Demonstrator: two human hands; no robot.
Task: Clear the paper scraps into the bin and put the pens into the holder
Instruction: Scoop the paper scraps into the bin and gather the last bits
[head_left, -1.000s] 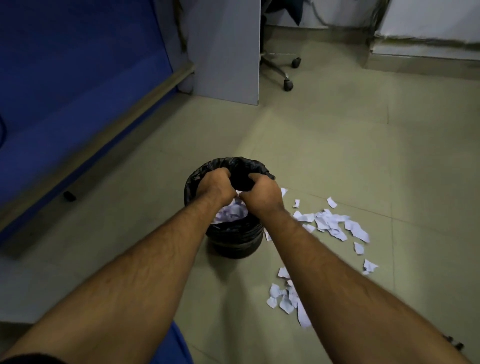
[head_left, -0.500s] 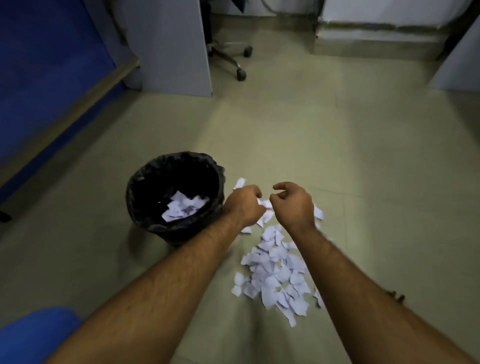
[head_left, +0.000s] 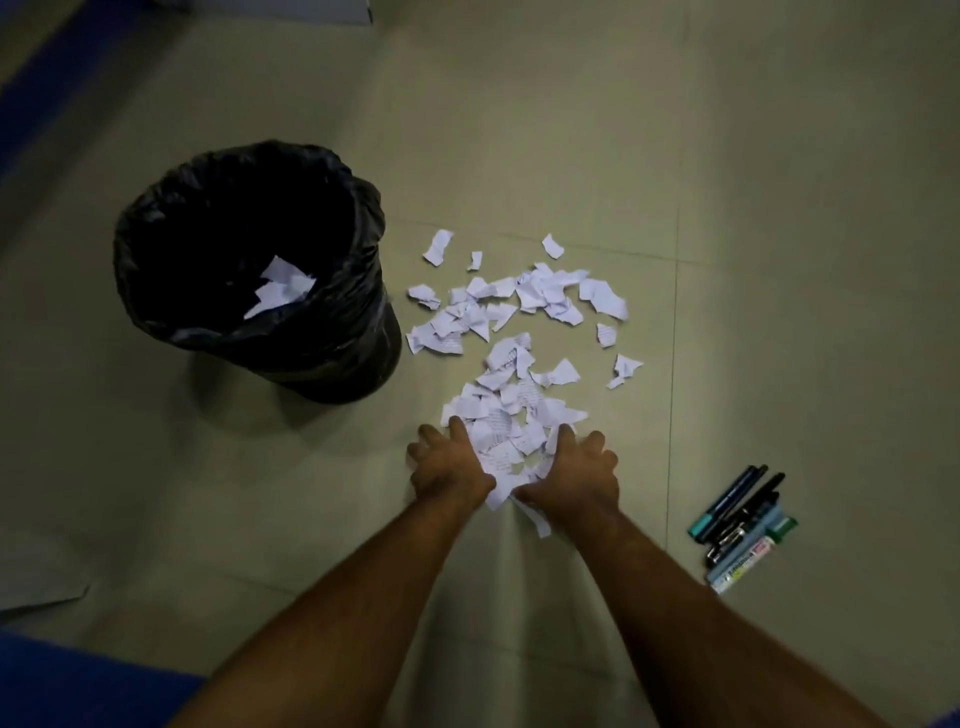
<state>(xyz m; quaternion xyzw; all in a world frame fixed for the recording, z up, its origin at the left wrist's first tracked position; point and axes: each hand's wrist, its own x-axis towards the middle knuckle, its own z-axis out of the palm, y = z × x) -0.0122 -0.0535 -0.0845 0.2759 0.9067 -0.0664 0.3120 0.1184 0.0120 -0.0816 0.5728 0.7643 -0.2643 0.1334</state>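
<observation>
A: What's on the floor (head_left: 571, 130)?
B: A lined black bin (head_left: 311, 332), scraps (head_left: 498, 322) spread just right of it, and pens (head_left: 743, 525) bunched farther right.
A: More?
B: A pale sheet (head_left: 36, 584) at the left edge.

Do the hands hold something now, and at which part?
Nothing is lifted. The left hand and right hand rest on the floor, cupping the near end of the paper scraps between them.
</observation>
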